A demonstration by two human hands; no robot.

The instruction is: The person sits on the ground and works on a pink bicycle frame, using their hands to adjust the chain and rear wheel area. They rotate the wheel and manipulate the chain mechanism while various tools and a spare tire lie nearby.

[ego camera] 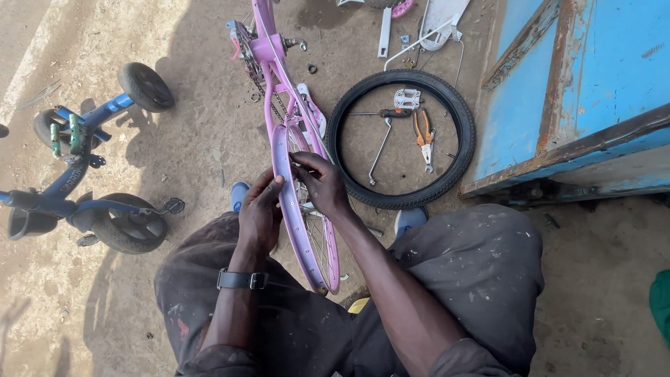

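A pink bicycle frame [269,52] lies upside down on the dirt ground, its bare pink wheel rim [296,234] pointing toward me between my knees. My left hand [259,209], with a black watch on the wrist, grips the rim's left edge. My right hand [322,183] holds the rim from the right, fingers curled over its inner side near the spokes. The chain and sprocket [248,59] show at the far end of the frame.
A black tyre [452,167] lies flat to the right, with orange-handled pliers [424,136], a screwdriver, a wrench [379,152] and a white pedal inside it. A blue tricycle [84,174] stands at the left. A blue rusty metal box [579,91] fills the right.
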